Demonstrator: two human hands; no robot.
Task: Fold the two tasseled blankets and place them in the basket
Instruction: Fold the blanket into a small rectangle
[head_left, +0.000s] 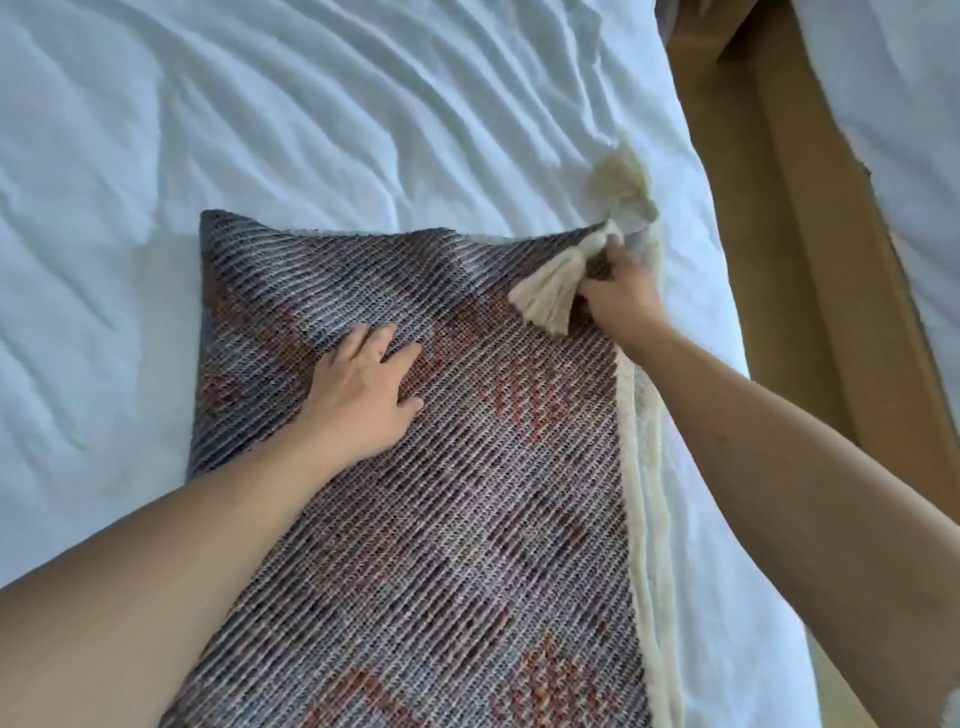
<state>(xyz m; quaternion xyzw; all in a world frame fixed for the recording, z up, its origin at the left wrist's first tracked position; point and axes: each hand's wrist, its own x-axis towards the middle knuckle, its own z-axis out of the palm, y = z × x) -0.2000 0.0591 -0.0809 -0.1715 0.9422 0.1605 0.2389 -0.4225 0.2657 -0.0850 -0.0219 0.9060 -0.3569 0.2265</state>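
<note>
Coarse weave on crumpled cotton-like bedding

A rough, ribbed woven blanket (441, 519), matt grey with rust tones, bears soft cream yarn tassels (545, 301) and a fleecy cream edge; the white sheet (260, 104) is smooth, wrinkled cloth; upper right, matt brown wood-look flooring (810, 260).

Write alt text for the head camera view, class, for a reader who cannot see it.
A person's two hands work on a folded grey and red woven blanket on a white sheet. The left hand presses flat on it, while the right hand grips its far corner beside a cream tassel.
</note>
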